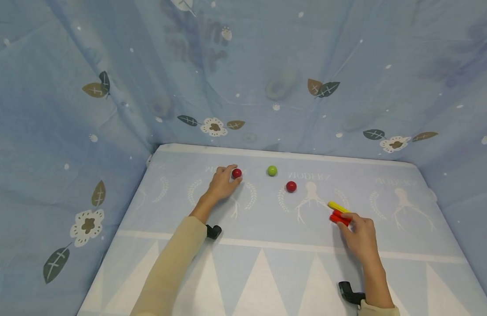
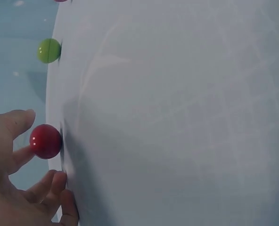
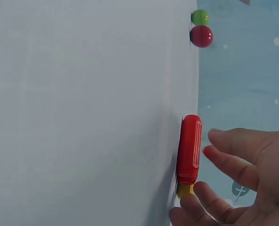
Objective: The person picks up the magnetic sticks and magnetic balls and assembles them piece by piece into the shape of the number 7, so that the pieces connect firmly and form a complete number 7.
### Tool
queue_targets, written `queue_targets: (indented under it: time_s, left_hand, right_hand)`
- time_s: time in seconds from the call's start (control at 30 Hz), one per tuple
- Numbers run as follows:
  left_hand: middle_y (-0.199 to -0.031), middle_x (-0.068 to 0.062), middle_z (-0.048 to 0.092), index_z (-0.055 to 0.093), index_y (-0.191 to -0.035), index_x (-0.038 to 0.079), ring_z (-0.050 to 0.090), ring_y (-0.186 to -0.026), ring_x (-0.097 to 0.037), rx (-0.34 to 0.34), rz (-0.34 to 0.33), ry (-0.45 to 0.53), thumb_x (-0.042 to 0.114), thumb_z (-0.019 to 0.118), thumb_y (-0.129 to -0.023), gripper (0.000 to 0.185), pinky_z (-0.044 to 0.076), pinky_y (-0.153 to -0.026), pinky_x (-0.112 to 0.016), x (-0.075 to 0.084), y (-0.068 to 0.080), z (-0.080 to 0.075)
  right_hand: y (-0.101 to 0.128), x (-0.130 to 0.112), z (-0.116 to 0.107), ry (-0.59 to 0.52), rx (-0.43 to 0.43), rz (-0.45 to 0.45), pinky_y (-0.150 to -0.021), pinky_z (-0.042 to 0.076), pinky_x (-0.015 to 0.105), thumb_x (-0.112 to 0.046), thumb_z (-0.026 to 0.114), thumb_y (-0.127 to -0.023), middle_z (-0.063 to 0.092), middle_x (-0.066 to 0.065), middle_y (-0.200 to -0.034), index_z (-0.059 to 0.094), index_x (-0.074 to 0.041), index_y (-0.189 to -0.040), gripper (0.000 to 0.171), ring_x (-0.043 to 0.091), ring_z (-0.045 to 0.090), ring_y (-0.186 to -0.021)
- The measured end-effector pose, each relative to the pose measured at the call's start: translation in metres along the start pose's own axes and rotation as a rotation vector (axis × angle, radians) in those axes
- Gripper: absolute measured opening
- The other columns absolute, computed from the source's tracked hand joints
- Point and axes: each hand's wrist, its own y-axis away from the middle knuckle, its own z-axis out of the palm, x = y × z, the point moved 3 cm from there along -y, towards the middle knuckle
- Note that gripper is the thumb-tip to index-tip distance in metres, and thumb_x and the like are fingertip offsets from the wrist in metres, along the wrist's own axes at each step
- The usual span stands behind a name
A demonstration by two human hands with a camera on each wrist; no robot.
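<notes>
Two hands, each poised around something small and smooth

We start with the red sticks [image 1: 339, 219], lying at the right of the table [image 1: 251, 228]. We judge them light and stiff, perhaps plastic, and a bit slick; pinching across the middle of the barrel should hold them best. Just beside them on the far side lies a yellow stick [image 1: 337, 206], which we expect to handle alike. The right hand [image 1: 362, 237] is over the near end of this group, its grip wide, with a gap between thumb and red barrel in the right wrist view.

The left red ball [image 1: 236, 173] sits on the far left part of the table, between the thumb and forefinger of the left hand [image 1: 221, 184]. That grip is wide too, the thumb short of the ball; whether the forefinger touches it, we cannot tell. The ball looks hard and glossy, so we would guess it rolls easily and wants a pinch at its widest, from opposite sides.

Between the hands are a green ball [image 1: 272, 170], farther off, and a second red ball [image 1: 291, 186], nearer and to its right.

Our count: two red balls, one green ball, one yellow stick and, as far as the fingers let us see, two red sticks.
</notes>
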Motion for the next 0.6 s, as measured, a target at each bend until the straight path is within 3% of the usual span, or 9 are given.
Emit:
queue_targets:
  time_s: [0.23,0.6]
  left_hand:
    - [-0.138,-0.023,0.042,0.047,-0.149,0.018,0.046,-0.126,-0.039,0.000,-0.055,-0.019,0.037,0.061,-0.099,0.055,0.041,-0.093,-0.063,-0.0031,-0.0017,0.0010]
    - [-0.138,-0.024,0.041,0.051,-0.145,0.016,0.044,-0.127,-0.039,0.025,-0.062,-0.026,0.031,0.062,-0.100,0.048,0.041,-0.094,-0.059,-0.0069,-0.0032,0.0028]
  right_hand:
    - [-0.0022,0.0016,0.0031,0.045,-0.012,0.047,-0.072,0.039,0.044,-0.009,0.069,-0.094,0.048,0.029,-0.110,0.062,0.009,-0.123,0.035,0.037,0.043,-0.097]
    - [-0.0006,0.0056,0.0062,0.062,-0.033,0.082,-0.084,0.040,0.058,-0.007,0.070,-0.093,0.049,0.031,-0.113,0.063,0.009,-0.119,0.031,0.047,0.040,-0.112]
